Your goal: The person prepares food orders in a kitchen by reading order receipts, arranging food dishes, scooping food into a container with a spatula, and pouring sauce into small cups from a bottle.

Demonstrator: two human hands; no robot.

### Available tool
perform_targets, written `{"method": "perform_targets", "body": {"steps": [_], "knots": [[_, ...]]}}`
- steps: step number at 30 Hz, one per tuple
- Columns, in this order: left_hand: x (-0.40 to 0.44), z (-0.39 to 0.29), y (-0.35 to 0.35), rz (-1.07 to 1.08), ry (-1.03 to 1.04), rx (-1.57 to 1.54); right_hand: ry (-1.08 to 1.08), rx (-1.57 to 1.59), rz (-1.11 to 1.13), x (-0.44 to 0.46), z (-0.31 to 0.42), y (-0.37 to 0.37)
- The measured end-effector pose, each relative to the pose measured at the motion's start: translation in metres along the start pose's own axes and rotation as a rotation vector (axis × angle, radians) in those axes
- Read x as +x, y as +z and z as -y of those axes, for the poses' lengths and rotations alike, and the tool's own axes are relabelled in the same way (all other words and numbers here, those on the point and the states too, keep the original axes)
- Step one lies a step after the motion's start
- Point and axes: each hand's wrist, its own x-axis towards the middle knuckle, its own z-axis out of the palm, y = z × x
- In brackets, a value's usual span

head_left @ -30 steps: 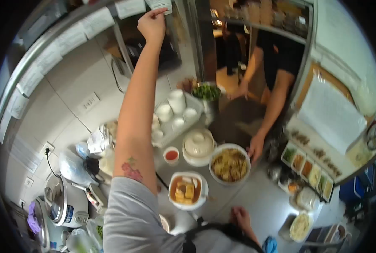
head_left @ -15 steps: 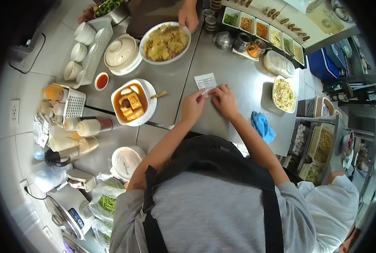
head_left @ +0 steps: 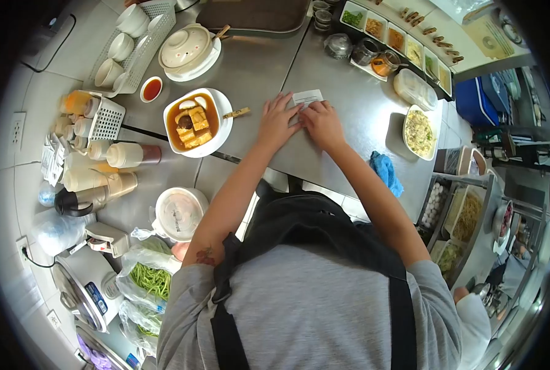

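On the steel table, a small printed paper slip (head_left: 307,97) lies just beyond my hands. My left hand (head_left: 279,122) rests with its fingers spread beside the slip's near left corner, its fingertips close to those of the other hand. My right hand (head_left: 321,126) has its fingers curled down over the near edge of the slip, closed on it. Left of my hands stands a white bowl of tofu, egg and mushroom in brown broth (head_left: 193,121) on a white plate, with a clothespin (head_left: 236,113) at the plate's rim.
A lidded clay pot (head_left: 185,48), a dish of red sauce (head_left: 152,89) and a dark tray (head_left: 253,15) stand at the back. On the right are a bowl of fried rice (head_left: 419,134), a blue cloth (head_left: 386,174) and garnish containers (head_left: 393,40). A white-sleeved person (head_left: 472,324) is behind right.
The plate of food held by another person's hand at the back has gone from view, uncovering the tray. My left fingers have gone from a pinch to spread out.
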Motion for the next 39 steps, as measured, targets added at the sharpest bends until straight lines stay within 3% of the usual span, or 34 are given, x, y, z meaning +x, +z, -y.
{"method": "perform_targets", "body": {"steps": [6,10,12,13,14,15,16,18,20,21,22,23,25,27,31,37,39], "knots": [[-0.001,-0.001,-0.002,0.019,0.003,0.016,0.235,-0.121,-0.016,-0.012,-0.050,-0.036],[0.001,-0.005,-0.002,-0.037,0.074,0.116,0.639,0.272,0.014,0.004,-0.029,-0.017],[0.012,-0.016,-0.002,0.010,-0.225,-0.106,0.457,0.052,0.074,0.007,-0.036,0.003],[0.006,-0.015,-0.005,-0.095,-0.091,-0.115,0.548,0.130,0.167,0.008,-0.048,0.018],[0.000,-0.030,-0.026,-0.130,-0.113,-0.177,0.613,0.128,0.333,0.020,-0.049,0.010],[-0.008,-0.024,-0.036,0.094,-0.113,-0.120,0.520,0.290,0.186,0.027,-0.046,0.007],[-0.023,-0.017,-0.029,-0.194,0.098,-0.092,0.483,0.418,0.114,0.038,-0.062,0.027],[-0.044,-0.035,-0.075,-0.180,0.030,-0.199,0.457,0.552,0.049,0.098,-0.025,-0.002],[-0.068,-0.057,-0.134,-0.161,-0.067,-0.316,0.146,0.643,-0.148,0.180,-0.004,-0.009],[-0.083,-0.066,-0.162,-0.170,-0.111,-0.358,0.081,0.638,-0.143,0.229,0.015,-0.020],[-0.096,-0.076,-0.186,-0.236,-0.154,-0.382,0.084,0.762,-0.083,0.278,0.048,-0.041],[-0.110,-0.081,-0.205,-0.300,-0.191,-0.406,0.046,0.969,-0.161,0.317,0.099,-0.073],[-0.138,-0.078,-0.227,-0.463,-0.280,-0.411,0.014,1.327,-0.007,0.398,0.166,-0.117],[-0.167,-0.080,-0.249,-0.598,-0.368,-0.238,-0.078,1.710,-0.059,0.474,0.225,-0.144],[-0.216,-0.086,-0.273,-0.855,-0.534,0.018,-0.083,1.915,-0.093,0.598,0.287,-0.160],[-0.250,-0.093,-0.249,-1.267,-0.890,-0.064,-0.051,1.909,-0.183,0.729,0.329,-0.173],[-0.243,-0.093,-0.243,-1.325,-0.893,-0.137,-0.089,1.918,-0.234,0.736,0.339,-0.185]]}}
